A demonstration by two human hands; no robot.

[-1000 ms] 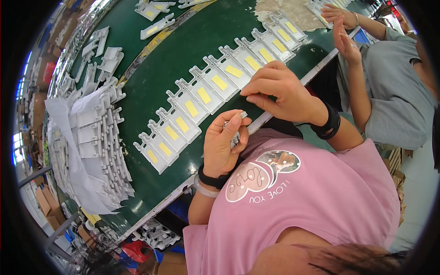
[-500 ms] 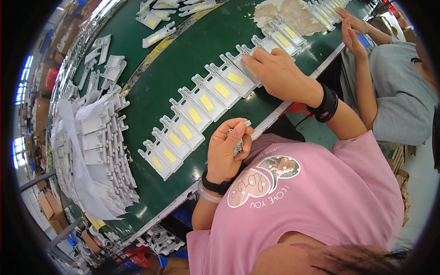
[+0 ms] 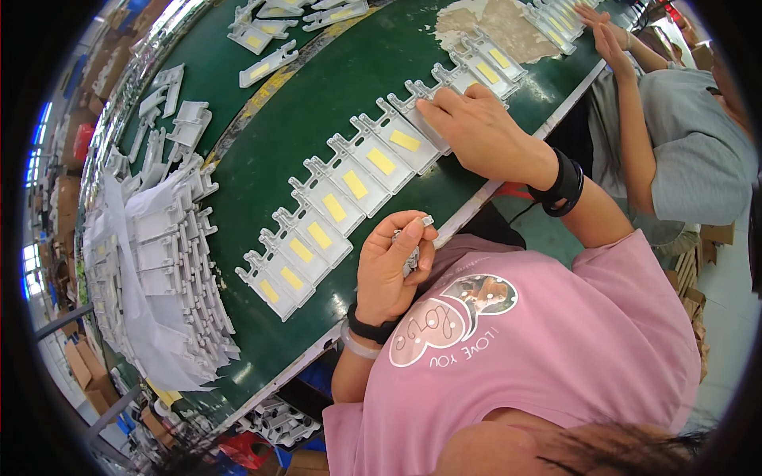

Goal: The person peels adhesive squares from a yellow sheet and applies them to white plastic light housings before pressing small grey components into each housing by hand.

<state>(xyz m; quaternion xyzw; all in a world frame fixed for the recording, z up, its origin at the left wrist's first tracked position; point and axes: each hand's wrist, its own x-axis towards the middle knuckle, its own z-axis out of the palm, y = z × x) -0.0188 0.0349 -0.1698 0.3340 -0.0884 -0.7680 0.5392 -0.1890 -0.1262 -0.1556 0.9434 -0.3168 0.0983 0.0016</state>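
A slanting row of white plastic panels (image 3: 355,186), each with a yellow rectangle, lies on the green tabletop, its hinge-like lugs toward the far side. My right hand (image 3: 484,135) is over the row, fingers bent and pressed together at one panel (image 3: 423,119) and hiding part of it. What the fingertips hold, if anything, is hidden. Nearer to me and apart from the panels, my left hand (image 3: 390,258) is closed around several small light-grey parts (image 3: 412,255). One small piece (image 3: 428,220) shows between its thumb and forefinger.
Stacked white panels with thin white sheets (image 3: 143,278) stand at the left. Loose panels (image 3: 268,63) lie beyond a worn yellow strip. Far right, a co-worker's hands (image 3: 607,40) are by more panels (image 3: 553,24). A torn brown patch (image 3: 496,28) covers part of the table.
The view has shifted slightly. My right hand stays at the same panel with its fingers a little changed, and my left hand keeps its grip on the small parts.
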